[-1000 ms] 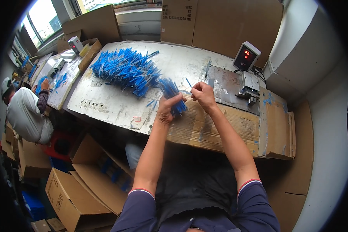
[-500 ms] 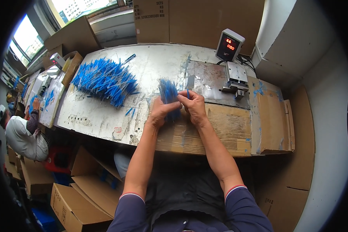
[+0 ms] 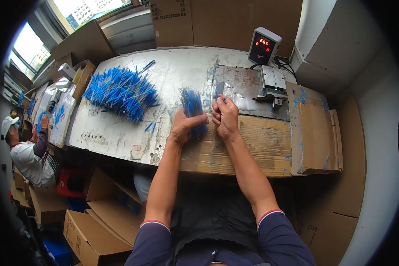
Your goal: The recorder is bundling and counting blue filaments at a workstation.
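Note:
My left hand (image 3: 185, 125) is closed round an upright bundle of thin blue sticks (image 3: 191, 103) with pale, wispy upper ends. Just to its right, my right hand (image 3: 226, 116) is closed with curled fingers. A small bit of blue stick (image 3: 217, 95) shows at its fingertips; how many sticks it holds is hard to tell. Both hands are over the near part of the bench, above a sheet of brown cardboard (image 3: 252, 144). A large loose pile of similar blue sticks (image 3: 119, 93) lies to the left on the white worktop (image 3: 106, 138).
A small metal fixture (image 3: 272, 86) stands on a metal plate (image 3: 239, 88), with a red-digit display box (image 3: 264, 45) behind it. Folded cardboard (image 3: 314, 133) covers the bench's right end. A screwdriver-like tool (image 3: 147, 66) lies beyond the pile. At far left a co-worker (image 3: 29, 153) sits.
My right hand has drawn a little to the right, away from the bundle, and its fingers have curled. The display's digits differ. The co-worker at the left has shifted posture.

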`<action>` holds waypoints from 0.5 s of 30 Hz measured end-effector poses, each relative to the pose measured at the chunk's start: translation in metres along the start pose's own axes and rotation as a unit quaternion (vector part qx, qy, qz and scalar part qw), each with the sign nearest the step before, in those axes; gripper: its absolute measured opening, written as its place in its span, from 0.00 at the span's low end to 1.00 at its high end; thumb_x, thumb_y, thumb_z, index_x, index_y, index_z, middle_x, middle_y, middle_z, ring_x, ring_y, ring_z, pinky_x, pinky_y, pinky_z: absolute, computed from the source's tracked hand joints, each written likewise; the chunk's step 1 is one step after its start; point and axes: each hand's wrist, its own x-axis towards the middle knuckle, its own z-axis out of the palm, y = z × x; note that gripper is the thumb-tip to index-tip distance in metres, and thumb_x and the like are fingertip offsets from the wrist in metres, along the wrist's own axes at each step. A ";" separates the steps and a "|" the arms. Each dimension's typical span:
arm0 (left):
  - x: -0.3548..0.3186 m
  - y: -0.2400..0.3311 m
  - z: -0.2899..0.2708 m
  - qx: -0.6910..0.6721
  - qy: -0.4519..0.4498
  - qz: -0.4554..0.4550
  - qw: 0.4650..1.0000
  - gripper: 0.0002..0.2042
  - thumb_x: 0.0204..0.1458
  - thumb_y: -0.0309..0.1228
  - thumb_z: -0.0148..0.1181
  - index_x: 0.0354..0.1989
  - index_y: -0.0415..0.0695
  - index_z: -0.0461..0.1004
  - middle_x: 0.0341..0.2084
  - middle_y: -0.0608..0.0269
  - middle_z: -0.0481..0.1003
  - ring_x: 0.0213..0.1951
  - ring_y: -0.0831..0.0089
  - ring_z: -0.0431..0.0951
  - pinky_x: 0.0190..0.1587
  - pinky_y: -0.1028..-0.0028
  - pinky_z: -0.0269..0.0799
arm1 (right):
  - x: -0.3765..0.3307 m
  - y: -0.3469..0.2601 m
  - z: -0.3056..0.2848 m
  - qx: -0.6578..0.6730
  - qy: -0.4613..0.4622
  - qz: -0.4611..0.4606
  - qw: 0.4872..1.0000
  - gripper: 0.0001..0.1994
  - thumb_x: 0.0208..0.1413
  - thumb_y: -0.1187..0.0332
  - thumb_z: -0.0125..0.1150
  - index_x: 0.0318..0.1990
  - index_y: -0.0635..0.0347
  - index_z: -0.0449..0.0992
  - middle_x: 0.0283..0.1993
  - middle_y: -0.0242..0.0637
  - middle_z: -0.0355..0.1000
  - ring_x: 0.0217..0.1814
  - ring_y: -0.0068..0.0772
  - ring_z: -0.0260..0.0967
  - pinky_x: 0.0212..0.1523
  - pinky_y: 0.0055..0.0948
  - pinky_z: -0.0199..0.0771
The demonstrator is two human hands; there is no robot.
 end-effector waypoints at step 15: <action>-0.004 0.004 0.000 -0.038 -0.003 0.005 0.999 0.13 0.49 0.28 0.74 0.41 0.39 0.81 0.30 0.61 0.82 0.31 0.73 0.82 0.36 0.74 0.78 | -0.009 -0.010 0.030 -0.218 -0.049 0.012 0.975 0.06 0.60 0.69 0.70 0.37 0.57 0.78 0.22 0.21 0.69 0.17 0.10 0.56 0.16 0.17 0.52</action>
